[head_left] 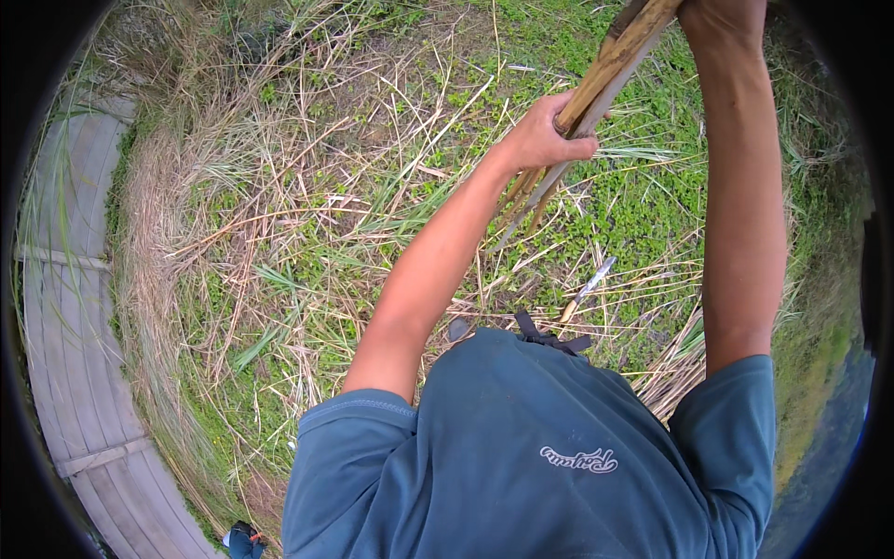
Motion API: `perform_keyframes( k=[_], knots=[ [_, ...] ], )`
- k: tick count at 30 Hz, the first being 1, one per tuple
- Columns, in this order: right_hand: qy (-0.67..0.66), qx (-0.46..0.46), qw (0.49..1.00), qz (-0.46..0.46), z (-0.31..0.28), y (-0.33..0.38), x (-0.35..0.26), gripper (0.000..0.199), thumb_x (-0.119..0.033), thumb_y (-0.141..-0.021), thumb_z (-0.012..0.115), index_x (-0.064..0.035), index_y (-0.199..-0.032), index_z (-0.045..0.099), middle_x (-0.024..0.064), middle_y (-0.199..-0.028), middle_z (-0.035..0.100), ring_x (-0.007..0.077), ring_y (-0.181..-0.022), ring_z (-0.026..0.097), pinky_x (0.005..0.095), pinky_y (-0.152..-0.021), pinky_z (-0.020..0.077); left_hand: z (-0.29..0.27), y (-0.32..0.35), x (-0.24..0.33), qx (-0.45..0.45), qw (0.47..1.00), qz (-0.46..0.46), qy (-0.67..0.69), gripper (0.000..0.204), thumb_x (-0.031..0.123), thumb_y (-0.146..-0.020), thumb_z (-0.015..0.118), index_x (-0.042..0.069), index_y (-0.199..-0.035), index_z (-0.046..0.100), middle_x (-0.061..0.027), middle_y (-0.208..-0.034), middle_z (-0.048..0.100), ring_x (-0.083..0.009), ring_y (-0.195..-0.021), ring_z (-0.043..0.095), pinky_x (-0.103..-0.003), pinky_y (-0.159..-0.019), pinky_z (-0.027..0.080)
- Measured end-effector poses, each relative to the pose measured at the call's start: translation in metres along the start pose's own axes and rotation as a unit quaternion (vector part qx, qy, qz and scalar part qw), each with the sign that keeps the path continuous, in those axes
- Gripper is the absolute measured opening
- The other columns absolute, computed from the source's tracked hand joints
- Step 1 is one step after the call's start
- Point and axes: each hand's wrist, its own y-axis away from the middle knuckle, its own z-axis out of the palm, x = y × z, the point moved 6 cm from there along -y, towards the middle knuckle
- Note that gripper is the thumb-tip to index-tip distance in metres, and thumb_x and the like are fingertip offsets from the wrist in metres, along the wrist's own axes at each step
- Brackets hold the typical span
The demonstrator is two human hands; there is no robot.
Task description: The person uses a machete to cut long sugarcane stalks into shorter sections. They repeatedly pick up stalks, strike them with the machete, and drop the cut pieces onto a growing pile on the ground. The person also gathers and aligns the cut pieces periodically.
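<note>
My left hand (549, 135) is wrapped around a small bundle of wooden poles (613, 73), which slants from the top edge down toward the ground. The thin lower ends of the poles show below this hand. My right hand (724, 19) is raised at the top edge, beside the upper part of the bundle; its fingers are cut off by the picture's rim. On the ground in front of my body lies a knife (590, 285) with a bright blade and a light wooden handle.
Dry cut stalks (307, 158) and low green plants cover the ground. More dry stalks (672, 363) lie by my right side. A plank walkway (70, 317) curves along the left, with tall dry grass beside it. A small dark blue shape (244, 540) shows at the lower left.
</note>
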Motion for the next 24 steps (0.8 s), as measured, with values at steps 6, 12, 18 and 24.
perform_keyframes(
  k=[6,12,18,24],
  knots=[
    [0.061,0.037,0.995,0.063,-0.014,0.055,0.071,0.024,-0.017,-0.078,0.074,-0.003,-0.09,0.06,0.0015,-0.067,0.058,0.0106,-0.052,0.055,0.0254,-0.047,0.0452,0.001,0.043,-0.037,0.034,0.994,-0.098,0.046,0.032,0.019,-0.071,0.078,0.005,-0.096,0.065,-0.0022,-0.083,0.066,-0.0113,-0.079,0.062,-0.03,-0.075,0.052],
    [0.097,0.047,0.99,0.095,-0.04,0.128,0.125,0.024,-0.016,-0.074,0.078,-0.0011,-0.082,0.061,0.0053,-0.07,0.064,0.0098,-0.056,0.059,0.025,-0.052,0.0474,0.023,0.093,-0.079,0.044,0.981,-0.187,-0.012,0.042,0.019,-0.067,0.084,0.002,-0.099,0.063,-0.0034,-0.085,0.066,-0.0128,-0.078,0.061,-0.03,-0.074,0.051],
    [0.132,0.052,0.989,0.041,-0.031,0.12,0.098,0.026,-0.016,-0.076,0.07,-0.0005,-0.092,0.058,0.0034,-0.071,0.059,0.0111,-0.056,0.056,0.0271,-0.051,0.0462,0.026,0.088,-0.079,0.106,0.974,-0.192,0.053,0.036,0.008,-0.07,0.078,0.002,-0.101,0.061,-0.0001,-0.081,0.063,-0.0086,-0.069,0.057,-0.025,-0.065,0.049],
    [0.208,0.031,0.962,0.172,-0.035,0.198,0.171,0.038,-0.023,-0.076,0.076,-0.0006,-0.103,0.063,0.005,-0.084,0.068,0.0118,-0.073,0.062,0.0293,-0.068,0.0515,0.022,0.119,-0.139,0.121,0.971,-0.2,0.042,0.05,0.01,-0.071,0.077,0.001,-0.115,0.056,-0.0039,-0.095,0.064,-0.0119,-0.088,0.06,-0.029,-0.08,0.048]
  ],
)
